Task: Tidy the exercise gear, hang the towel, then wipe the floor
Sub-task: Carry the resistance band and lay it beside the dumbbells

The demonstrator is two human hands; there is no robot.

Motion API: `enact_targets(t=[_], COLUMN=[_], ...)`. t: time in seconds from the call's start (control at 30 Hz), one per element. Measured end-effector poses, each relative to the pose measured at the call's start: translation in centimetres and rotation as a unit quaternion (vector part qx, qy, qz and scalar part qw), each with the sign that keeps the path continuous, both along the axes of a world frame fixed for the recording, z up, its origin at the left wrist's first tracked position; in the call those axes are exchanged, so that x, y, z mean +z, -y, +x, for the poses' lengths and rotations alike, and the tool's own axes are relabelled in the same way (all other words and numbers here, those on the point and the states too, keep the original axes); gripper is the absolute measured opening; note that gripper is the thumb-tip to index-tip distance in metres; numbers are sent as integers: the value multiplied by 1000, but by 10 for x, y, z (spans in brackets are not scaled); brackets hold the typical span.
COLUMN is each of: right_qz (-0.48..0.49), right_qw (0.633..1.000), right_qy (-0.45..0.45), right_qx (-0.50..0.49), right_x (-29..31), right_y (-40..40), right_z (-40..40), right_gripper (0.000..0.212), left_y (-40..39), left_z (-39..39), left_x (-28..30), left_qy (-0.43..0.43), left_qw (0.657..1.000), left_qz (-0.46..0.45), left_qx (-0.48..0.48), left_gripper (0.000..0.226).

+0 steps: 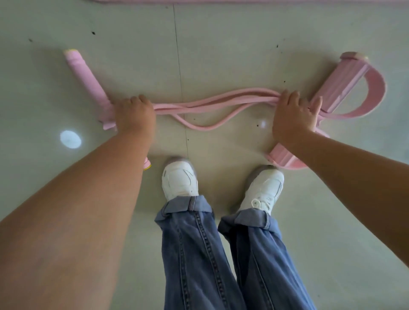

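Note:
A pink pedal resistance puller lies across the pale tiled floor in front of my feet. Its foam handle bar (85,76) runs along the left, and my left hand (134,115) grips it at the middle where the pink elastic bands (212,106) join. The bands sag loosely between my hands. My right hand (295,117) grips the bunched bands at the right, beside the upper foot pedal (347,81) with its curved strap (376,88). A second pedal (282,156) shows under my right forearm.
My two white sneakers (180,180) and jeans stand just behind the puller. The edge of a pink mat (243,1) runs along the top of the view. A bright light reflection (70,139) marks the floor at the left.

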State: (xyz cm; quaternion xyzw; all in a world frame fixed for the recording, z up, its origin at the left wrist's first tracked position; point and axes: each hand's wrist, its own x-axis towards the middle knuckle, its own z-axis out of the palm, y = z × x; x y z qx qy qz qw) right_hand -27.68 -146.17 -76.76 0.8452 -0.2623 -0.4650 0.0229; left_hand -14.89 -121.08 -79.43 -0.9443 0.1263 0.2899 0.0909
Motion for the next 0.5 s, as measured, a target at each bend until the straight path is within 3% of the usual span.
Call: enact_targets(t=[0.07, 0.17, 0.23, 0.37, 0.4, 0.5], right_qz=[-3, 34, 60, 86, 94, 113], right_qw=[999, 999, 997, 994, 993, 991], right_qy=[-4, 22, 44, 62, 65, 71], right_qx=[43, 21, -4, -6, 0, -14], right_x=[-16, -35, -36, -4, 10, 56], right_y=[11, 12, 11, 3, 3, 6], right_z=[-11, -20, -13, -19, -20, -21], right_gripper=[60, 52, 49, 53, 54, 52], left_y=[14, 12, -2, 45, 47, 74], left_z=[-7, -9, -13, -24, -29, -36], left_x=[0, -11, -24, 43, 46, 95], left_qy=[-70, -159, -132, -190, -158, -183], left_qw=[997, 983, 975, 946, 953, 945], left_qz=[9, 48, 12, 97, 80, 73], left_qx=[-29, -82, -180, -245, -247, -261], left_gripper=[31, 28, 9, 25, 29, 32])
